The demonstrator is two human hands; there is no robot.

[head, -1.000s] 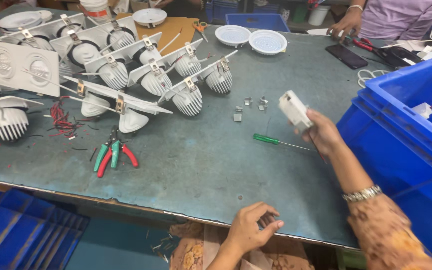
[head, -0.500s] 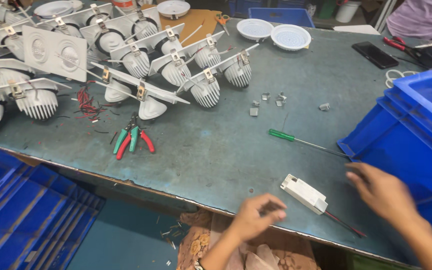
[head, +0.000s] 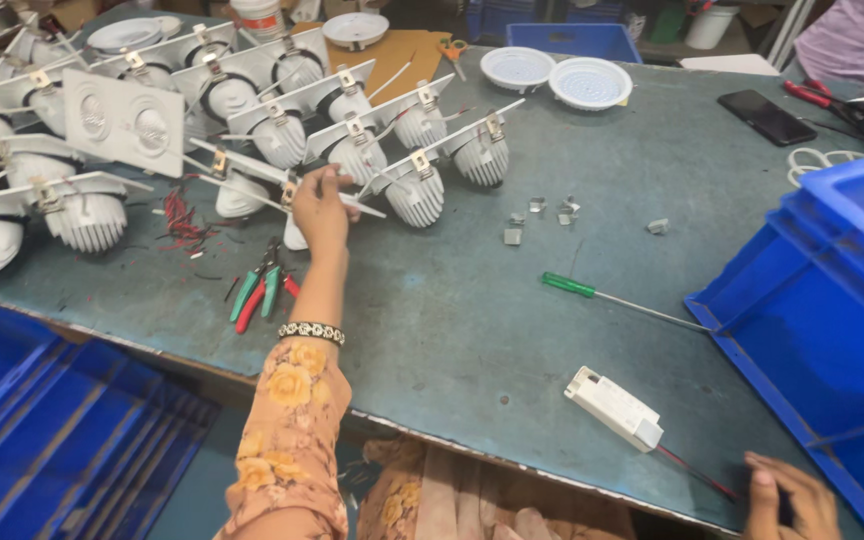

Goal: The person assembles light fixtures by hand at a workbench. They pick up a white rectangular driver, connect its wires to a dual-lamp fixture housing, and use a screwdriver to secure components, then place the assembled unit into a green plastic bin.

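Bench: grey-green table [head: 472,330] fills the view; everything on it lies within arm's reach of the front edge.
Blue crates: one big crate [head: 832,330] at 3 o'clock, its open side turned to the bench, likely for easy dropping in; more blue bins [head: 42,420] at 8 o'clock below the edge.
Lamp fittings: white downlight units [head: 252,130] packed from 9 to 12 o'clock, overlapping in rows, heat-sink bodies down and flat frames up so that each leans on the next; roughly a dozen or more, exact count hidden by overlap.
Left hand: the left hand [head: 320,208] reaches to 11 o'clock, fingers pinched shut on the frame edge of the nearest fitting [head: 282,195], arm stretched across the bench.
Right hand: the right hand [head: 787,495] at 5 o'clock rests at the bench edge, fingers loosely curled near the red lead; whether it grips the lead cannot be told.
Driver box: one white driver box [head: 614,406] at 5 o'clock, lying flat near the front edge.
Round covers: two white discs [head: 552,75] at 1 o'clock, side by side.
Screwdriver: one green-handled screwdriver [head: 612,297] at 3 o'clock, lying flat.
Pliers: two pairs [head: 262,293], red and green handles, just beside the left forearm.
Clips: about five small metal clips [head: 542,215] scattered at centre.
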